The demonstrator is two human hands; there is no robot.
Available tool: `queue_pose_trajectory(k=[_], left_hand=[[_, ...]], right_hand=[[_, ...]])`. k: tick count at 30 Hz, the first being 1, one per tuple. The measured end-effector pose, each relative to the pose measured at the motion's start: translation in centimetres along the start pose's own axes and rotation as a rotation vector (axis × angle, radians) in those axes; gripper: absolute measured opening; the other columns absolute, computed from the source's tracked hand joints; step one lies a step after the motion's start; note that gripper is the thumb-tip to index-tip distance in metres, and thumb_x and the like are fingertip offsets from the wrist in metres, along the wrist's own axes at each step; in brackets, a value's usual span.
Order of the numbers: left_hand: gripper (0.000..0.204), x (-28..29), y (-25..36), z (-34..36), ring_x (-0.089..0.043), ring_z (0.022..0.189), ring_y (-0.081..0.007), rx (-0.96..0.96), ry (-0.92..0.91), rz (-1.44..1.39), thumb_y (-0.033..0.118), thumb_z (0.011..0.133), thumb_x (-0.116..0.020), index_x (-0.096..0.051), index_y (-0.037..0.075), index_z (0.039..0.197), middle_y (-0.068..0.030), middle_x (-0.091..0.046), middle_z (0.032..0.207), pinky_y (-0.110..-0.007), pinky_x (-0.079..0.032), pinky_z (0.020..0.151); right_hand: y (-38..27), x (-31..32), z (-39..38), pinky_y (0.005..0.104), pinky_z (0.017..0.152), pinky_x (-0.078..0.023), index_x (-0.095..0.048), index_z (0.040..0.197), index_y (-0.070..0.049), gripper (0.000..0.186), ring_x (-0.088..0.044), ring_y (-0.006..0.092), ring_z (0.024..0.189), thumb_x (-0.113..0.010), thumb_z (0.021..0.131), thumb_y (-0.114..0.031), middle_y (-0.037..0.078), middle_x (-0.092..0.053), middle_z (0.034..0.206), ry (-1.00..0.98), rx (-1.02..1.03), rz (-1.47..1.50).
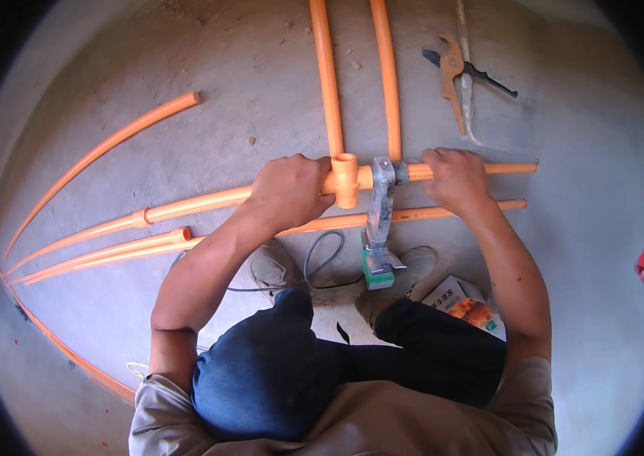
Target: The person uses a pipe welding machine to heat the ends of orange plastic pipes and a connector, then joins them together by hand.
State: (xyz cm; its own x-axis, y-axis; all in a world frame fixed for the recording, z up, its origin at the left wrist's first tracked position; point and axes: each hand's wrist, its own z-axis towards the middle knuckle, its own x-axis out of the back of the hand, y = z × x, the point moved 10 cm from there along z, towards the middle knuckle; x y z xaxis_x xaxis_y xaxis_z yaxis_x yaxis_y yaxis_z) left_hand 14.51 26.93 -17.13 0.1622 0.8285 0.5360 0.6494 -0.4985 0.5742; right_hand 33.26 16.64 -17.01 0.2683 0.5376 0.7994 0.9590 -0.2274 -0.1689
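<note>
My left hand [290,191] is wrapped round an orange plastic pipe [208,202], just left of an orange tee fitting [346,182]. Right of the tee stands a grey metal pipe-welding iron [381,204] with a green lower part [378,275], upright between my shoes. The tee's right end meets one face of the iron's head. On the opposite face, at a dark socket, sits a second orange pipe [512,168], with my right hand [456,176] closed round it. How deep either piece sits on the iron cannot be made out.
Two orange pipes [387,76] run away from me beyond the tee. More pipes [101,152] lie at left, and another [489,209] passes nearer my feet. A pipe cutter [453,68] lies far right. A grey cord [308,262] loops by my shoe; a printed box [463,304] stands beside my leg.
</note>
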Motion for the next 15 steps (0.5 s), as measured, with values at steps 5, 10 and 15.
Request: queue_pose_trajectory(k=[5, 10, 15], left_hand=[[0.035, -0.32, 0.33, 0.17, -0.071, 0.082, -0.0388, 0.024, -0.079, 0.044, 0.029, 0.084, -0.071, -0.068, 0.005, 0.110, -0.0200, -0.073, 0.085, -0.049, -0.057, 0.076], [0.037, -0.74, -0.01, 0.30, -0.071, 0.082, -0.0391, 0.022, -0.053, 0.069, 0.031, 0.085, -0.071, -0.067, 0.006, 0.112, -0.0202, -0.073, 0.086, -0.048, -0.057, 0.077], [0.038, -0.55, -0.01, 0.33, -0.071, 0.081, -0.0395, 0.038, -0.047, 0.097, 0.032, 0.085, -0.071, -0.067, 0.007, 0.113, -0.0203, -0.073, 0.086, -0.048, -0.058, 0.076]], right_hand=[[-0.05, 0.18, -0.22, 0.0450, 0.081, -0.055, -0.067, 0.098, -0.011, 0.027, -0.071, 0.0305, 0.091, -0.075, 0.077, -0.026, 0.009, -0.073, 0.094, -0.038, 0.002, 0.019], [0.08, -0.06, -0.18, 0.0440, 0.079, -0.057, -0.068, 0.096, -0.010, 0.026, -0.073, 0.0306, 0.088, -0.076, 0.077, -0.026, 0.010, -0.073, 0.091, -0.023, 0.020, 0.009], [-0.27, 0.70, -0.20, 0.0434, 0.077, -0.058, -0.068, 0.094, -0.009, 0.025, -0.073, 0.0304, 0.085, -0.076, 0.076, -0.025, 0.011, -0.074, 0.087, 0.023, 0.063, 0.004]])
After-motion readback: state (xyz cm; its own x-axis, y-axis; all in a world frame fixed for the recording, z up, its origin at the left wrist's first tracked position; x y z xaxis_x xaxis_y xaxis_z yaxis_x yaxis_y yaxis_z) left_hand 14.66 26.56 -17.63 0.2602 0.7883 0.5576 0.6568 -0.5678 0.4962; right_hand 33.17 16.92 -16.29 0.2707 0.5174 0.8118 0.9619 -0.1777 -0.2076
